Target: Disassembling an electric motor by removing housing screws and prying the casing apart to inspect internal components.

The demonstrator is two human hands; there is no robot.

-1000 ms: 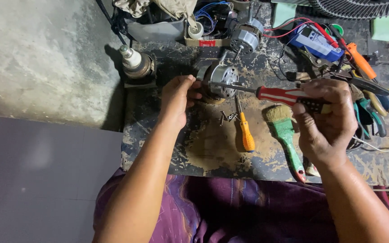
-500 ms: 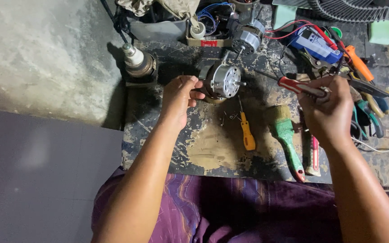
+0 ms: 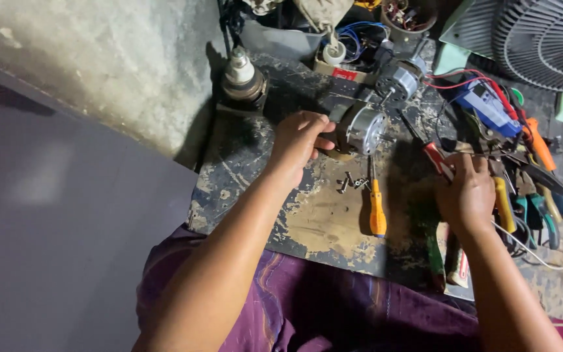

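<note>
While a round tub (image 3: 406,14) of small mixed parts stands beyond the grey fan motor (image 3: 361,128), the left hand (image 3: 299,142) curls against that motor's near side, fingers closed on its casing; right of the motor, the right hand (image 3: 466,194) is closed around a red-handled screwdriver (image 3: 433,154), its shaft angled up toward the motor; just below the motor lie loose screws (image 3: 353,183) and an orange-handled screwdriver (image 3: 376,210) on the scarred workbench (image 3: 255,163).

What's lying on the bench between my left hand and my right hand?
In the head view, between the left hand and right hand lie a few loose screws and an orange-handled screwdriver.
</note>
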